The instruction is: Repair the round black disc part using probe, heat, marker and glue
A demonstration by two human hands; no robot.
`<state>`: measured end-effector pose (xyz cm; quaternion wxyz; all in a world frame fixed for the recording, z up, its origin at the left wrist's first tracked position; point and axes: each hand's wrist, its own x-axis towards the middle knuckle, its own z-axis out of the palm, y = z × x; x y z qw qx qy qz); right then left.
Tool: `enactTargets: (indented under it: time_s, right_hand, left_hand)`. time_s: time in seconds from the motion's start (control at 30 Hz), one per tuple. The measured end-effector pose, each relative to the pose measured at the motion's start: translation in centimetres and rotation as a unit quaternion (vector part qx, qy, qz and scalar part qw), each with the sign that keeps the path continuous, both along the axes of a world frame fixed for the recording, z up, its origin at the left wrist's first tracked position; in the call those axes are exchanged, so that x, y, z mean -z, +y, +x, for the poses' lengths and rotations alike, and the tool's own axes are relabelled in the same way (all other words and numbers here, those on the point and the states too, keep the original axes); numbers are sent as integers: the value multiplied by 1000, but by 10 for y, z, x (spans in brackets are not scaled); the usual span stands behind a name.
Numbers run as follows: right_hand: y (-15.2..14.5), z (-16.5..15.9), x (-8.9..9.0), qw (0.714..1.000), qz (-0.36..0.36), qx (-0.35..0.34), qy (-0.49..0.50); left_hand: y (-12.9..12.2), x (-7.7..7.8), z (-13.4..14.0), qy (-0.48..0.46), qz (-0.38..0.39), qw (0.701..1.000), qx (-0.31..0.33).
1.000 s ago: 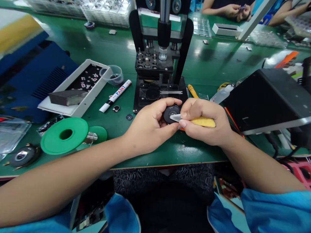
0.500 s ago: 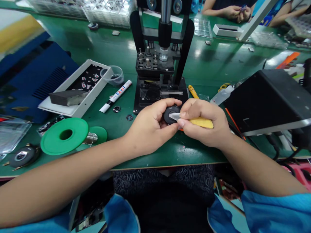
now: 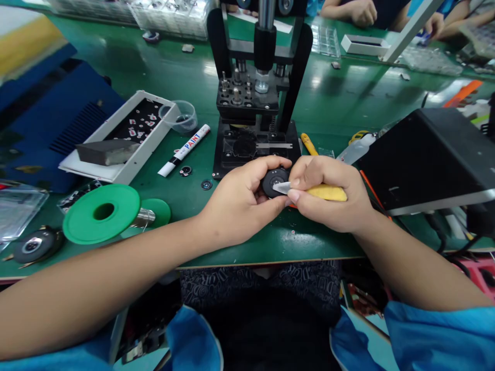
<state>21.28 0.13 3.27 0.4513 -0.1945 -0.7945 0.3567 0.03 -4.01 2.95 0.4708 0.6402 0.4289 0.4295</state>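
My left hand (image 3: pixel 235 206) is closed around the edge of a black round watch case (image 3: pixel 270 179), fingers behind it and thumb below. A shiny round spot shows at the middle of its face. Pinched in my right hand (image 3: pixel 334 178) is a small knife (image 3: pixel 328 192) with a pointed pale blade and a yellow handle. Its tip lies over the middle of the case; whether it touches is too small to tell. Behind both hands stands a black hand press (image 3: pixel 247 114). Two small round parts (image 3: pixel 206 184) lie left of my left hand.
On the left are a green solder spool (image 3: pixel 83 221), a paint marker (image 3: pixel 184 150), a white tray (image 3: pixel 149 154) with small parts, a clear cup (image 3: pixel 183 117) and another watch case (image 3: pixel 35 247). A black box (image 3: pixel 429 159) stands right. Co-workers' hands (image 3: pixel 361 13) are across the table.
The knife and my right hand have shifted slightly right, and the blade now uncovers more of the case's shiny middle. Across the table, a co-worker's hands have moved apart.
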Motion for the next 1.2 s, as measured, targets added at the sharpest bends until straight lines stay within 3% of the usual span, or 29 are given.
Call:
enactTargets:
  time_s: [0.13, 0.33, 0.47, 0.97, 1.2]
  right_hand:
    - [0, -2, 1, 1000, 18, 22, 11]
    - [0, -1, -1, 1000, -26, 6, 5]
    - [-1, -1, 1, 999, -4, 34, 7]
    - [-1, 0, 0, 1000, -15, 0, 15]
    - [-2, -1, -1, 999, -23, 22, 18]
  left_hand:
    - [-1, -1, 0, 25, 11, 1000, -11]
    - [0, 1, -1, 23, 11, 1000, -10]
    - [1, 2, 0, 29, 19, 999, -15]
    - [-1, 4, 0, 16, 31, 999, -8]
    - [-2, 4, 0, 23, 40, 999, -6]
